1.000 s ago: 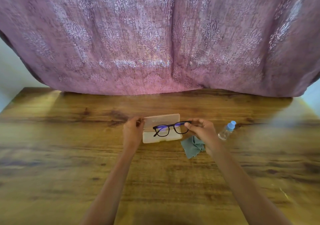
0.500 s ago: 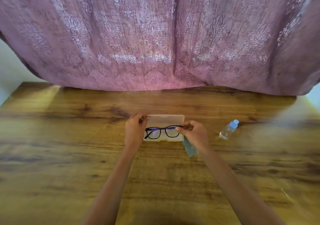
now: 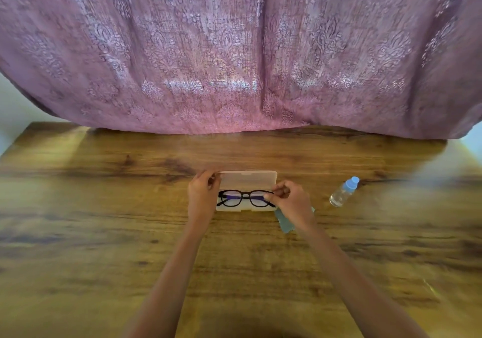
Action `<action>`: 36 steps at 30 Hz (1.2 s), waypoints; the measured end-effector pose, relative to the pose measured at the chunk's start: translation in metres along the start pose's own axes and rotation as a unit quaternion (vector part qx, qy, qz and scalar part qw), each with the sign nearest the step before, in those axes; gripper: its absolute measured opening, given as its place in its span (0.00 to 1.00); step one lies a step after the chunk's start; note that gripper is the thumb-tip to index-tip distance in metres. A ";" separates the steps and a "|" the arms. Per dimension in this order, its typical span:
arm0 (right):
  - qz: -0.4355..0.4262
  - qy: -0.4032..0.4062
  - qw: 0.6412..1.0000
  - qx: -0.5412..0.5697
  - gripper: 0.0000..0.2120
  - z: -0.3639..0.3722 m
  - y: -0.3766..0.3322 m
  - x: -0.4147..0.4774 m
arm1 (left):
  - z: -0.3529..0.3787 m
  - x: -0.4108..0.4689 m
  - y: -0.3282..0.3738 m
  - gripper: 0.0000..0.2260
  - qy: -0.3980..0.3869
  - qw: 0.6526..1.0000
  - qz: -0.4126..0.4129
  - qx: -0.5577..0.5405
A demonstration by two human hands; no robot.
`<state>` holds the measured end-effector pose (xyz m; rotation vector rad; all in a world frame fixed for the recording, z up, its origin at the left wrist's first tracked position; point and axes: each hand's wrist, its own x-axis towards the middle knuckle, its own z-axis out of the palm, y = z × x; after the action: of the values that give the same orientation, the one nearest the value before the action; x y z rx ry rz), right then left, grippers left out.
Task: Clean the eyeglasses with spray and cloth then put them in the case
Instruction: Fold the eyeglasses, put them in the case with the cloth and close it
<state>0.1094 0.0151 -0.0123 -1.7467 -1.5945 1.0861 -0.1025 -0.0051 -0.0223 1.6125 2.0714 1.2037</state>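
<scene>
1. Eyeglasses (image 3: pixel 244 198): black frame, lying across the tray of the open case (image 3: pixel 247 181), lenses facing the camera. Whether the frame is fully seated in the tray or held just above it, can't tell.
2. Case: translucent, lid swung back away from the person, sitting mid-table (image 3: pixel 104 233).
3. Right hand (image 3: pixel 292 203): thumb and forefinger pinched on the right end of the frame at the hinge. Other fingers curled in.
4. Left hand (image 3: pixel 202 195): at the left end of the case, fingertips closed on the left edge of the lid, near the frame's left end. Contact with the frame itself is hidden.
5. Cloth (image 3: pixel 284 223): teal, flat on the table under the right wrist, mostly covered, just beside the case's right corner.
6. Spray bottle (image 3: pixel 343 192): clear with blue cap, lying tilted on the table right of the case, apart from both hands.
7. Curtain (image 3: pixel 234 51): pink patterned, hangs behind the table's far edge.
</scene>
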 end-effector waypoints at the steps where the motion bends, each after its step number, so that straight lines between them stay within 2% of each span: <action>1: -0.012 0.001 1.000 -0.008 0.11 -0.004 0.000 -0.001 | 0.001 0.000 0.000 0.09 -0.002 1.000 -0.010 0.002; 4: -0.043 0.021 0.997 -0.053 0.11 -0.021 0.002 0.000 | 0.002 0.000 0.002 0.09 -0.007 1.000 -0.028 -0.003; 6: -0.045 0.024 0.991 -0.127 0.13 -0.033 0.007 0.003 | 0.003 0.000 0.002 0.09 -0.007 0.999 -0.033 -0.006; 8: -0.032 -0.003 0.979 -0.201 0.16 -0.042 0.012 0.005 | 0.004 0.001 0.001 0.11 -0.006 0.999 -0.049 -0.011; 11: 0.002 -0.042 0.968 -0.249 0.17 -0.049 0.016 0.002 | 0.007 0.002 0.001 0.13 -0.012 0.998 -0.064 -0.019; 15: -0.012 -0.022 0.969 -0.244 0.08 -0.050 0.017 0.000 | 0.010 0.003 0.000 0.15 -0.027 0.996 -0.083 -0.025; 20: -0.014 -0.027 0.981 -0.193 0.03 -0.061 0.010 0.001 | 0.008 0.002 0.001 0.17 -0.039 0.993 -0.105 -0.026; 23: -0.036 -0.044 0.983 -0.177 0.06 -0.073 0.002 0.002 | 0.006 0.001 0.010 0.17 -0.020 0.997 -0.077 -0.007; 25: -0.075 -0.070 0.983 -0.152 0.07 -0.080 -0.004 0.002 | 0.003 -0.002 0.024 0.17 -0.010 0.999 -0.027 -0.015; 27: -0.120 -0.100 0.979 -0.130 0.08 -0.084 -0.011 0.002 | 0.002 -0.005 0.042 0.17 -0.051 0.997 0.039 -0.050; 30: -0.177 -0.137 0.966 -0.129 0.12 -0.088 -0.024 0.004 | 0.008 -0.009 0.067 0.22 -0.182 0.971 0.113 -0.108; 34: -0.231 -0.177 0.950 -0.110 0.19 -0.091 -0.040 0.003 | 0.016 -0.012 0.084 0.23 -0.279 0.937 0.136 -0.159; 36: -0.225 -0.196 0.952 -0.069 0.17 -0.091 -0.044 0.002 | 0.016 -0.012 0.087 0.20 -0.314 0.924 0.099 -0.196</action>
<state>0.1608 0.0362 0.0718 -1.1912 -2.2212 1.1539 -0.0284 -0.0050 0.0278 1.7325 1.2142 0.9061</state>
